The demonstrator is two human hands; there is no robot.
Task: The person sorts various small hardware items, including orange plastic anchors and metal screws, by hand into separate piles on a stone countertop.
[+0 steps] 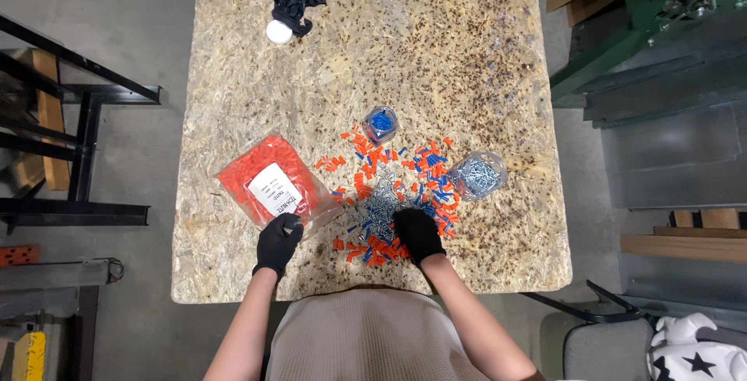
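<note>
Both my hands wear black gloves. My left hand (278,242) grips the near corner of a clear plastic bag (268,182) full of orange wall plugs with a white label. My right hand (418,233) rests palm down on a mixed pile (389,194) of orange plugs, blue plugs and silver screws spread over the table; whether it holds any piece is hidden. Beyond the pile stand a small clear cup of blue plugs (380,123) and a clear cup of screws (478,175).
The speckled chipboard table (436,46) carries a crumpled black glove (293,1) and a white lid (278,32) at its far left. A black metal rack (78,124) stands left of the table, green machinery (661,15) right, a grey chair (607,346) near right.
</note>
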